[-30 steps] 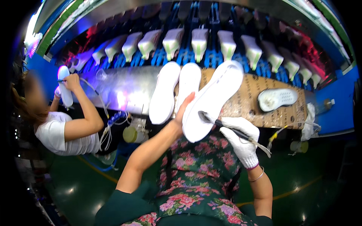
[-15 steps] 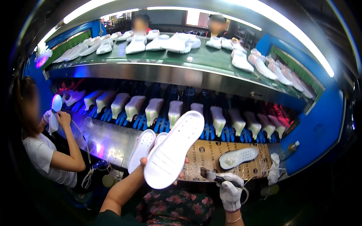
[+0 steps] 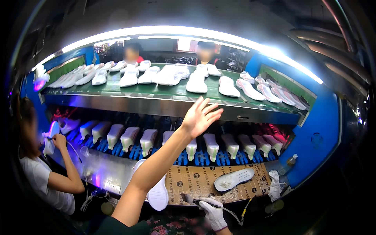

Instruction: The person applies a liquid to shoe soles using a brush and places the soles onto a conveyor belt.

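My bare left hand [image 3: 200, 118] is raised with fingers spread and holds nothing. It hovers before the front edge of the upper shelf, below a white shoe piece [image 3: 197, 83]. My right hand [image 3: 213, 214], in a white knitted glove, grips a dark flat brush [image 3: 191, 199] with a thin tube trailing from it. The brush end is over the printed brown cardboard [image 3: 200, 178]. On that cardboard lies a white sole [image 3: 234, 180] with small holes and a smeared patch. Partly hidden by my left forearm, another white sole [image 3: 158, 196] with grooves projects over the bench's front edge.
Several white shoe pieces line the green upper belt [image 3: 117, 86]. Below it, covered shoe lasts [image 3: 211, 145] stand in blue holders. A seated person [image 3: 47, 176] works at the left. A bottle [image 3: 290, 160] and crumpled white cloth [image 3: 275, 185] are at the right. Two people face me across the belt.
My left hand has let go of the white sole and risen toward the upper shelf, opening its fingers. The view has tilted upward. My right hand still grips the brush.
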### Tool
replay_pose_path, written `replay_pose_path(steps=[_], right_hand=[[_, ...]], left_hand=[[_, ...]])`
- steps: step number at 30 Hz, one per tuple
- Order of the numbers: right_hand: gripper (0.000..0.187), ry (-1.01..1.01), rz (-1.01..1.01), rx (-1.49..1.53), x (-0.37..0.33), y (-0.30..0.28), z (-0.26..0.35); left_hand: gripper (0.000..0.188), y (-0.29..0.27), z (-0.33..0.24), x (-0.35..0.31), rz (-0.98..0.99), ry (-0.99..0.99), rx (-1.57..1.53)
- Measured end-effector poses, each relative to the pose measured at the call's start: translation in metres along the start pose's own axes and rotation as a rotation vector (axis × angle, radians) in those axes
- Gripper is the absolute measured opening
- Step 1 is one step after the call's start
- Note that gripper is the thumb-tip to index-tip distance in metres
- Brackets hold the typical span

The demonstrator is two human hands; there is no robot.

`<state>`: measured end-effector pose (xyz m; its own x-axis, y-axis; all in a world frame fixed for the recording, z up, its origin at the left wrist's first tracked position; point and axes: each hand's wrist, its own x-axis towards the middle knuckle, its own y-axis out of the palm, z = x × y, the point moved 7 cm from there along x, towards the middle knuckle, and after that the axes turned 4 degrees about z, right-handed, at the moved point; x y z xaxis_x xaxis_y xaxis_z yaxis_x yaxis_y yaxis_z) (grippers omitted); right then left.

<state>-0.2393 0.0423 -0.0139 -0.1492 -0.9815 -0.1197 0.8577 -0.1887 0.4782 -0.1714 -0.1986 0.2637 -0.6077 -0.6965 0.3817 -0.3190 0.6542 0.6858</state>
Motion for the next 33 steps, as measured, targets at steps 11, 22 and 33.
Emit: replay_pose_path(steps=[11,22,33], right_hand=[[0.017,0.036,-0.085,0.303,-0.015,0.007,-0.009],[0.020,0.050,-0.086,0.307,0.005,-0.005,0.009],[0.023,0.069,-0.137,0.005,0.040,-0.023,0.092]], left_hand=[[0.058,-0.040,-0.107,-0.012,-0.408,0.611,1.767],[0.131,-0.094,-0.112,0.100,-0.448,0.056,1.958],[0.112,-0.063,-0.078,0.098,-0.252,0.091,1.404]])
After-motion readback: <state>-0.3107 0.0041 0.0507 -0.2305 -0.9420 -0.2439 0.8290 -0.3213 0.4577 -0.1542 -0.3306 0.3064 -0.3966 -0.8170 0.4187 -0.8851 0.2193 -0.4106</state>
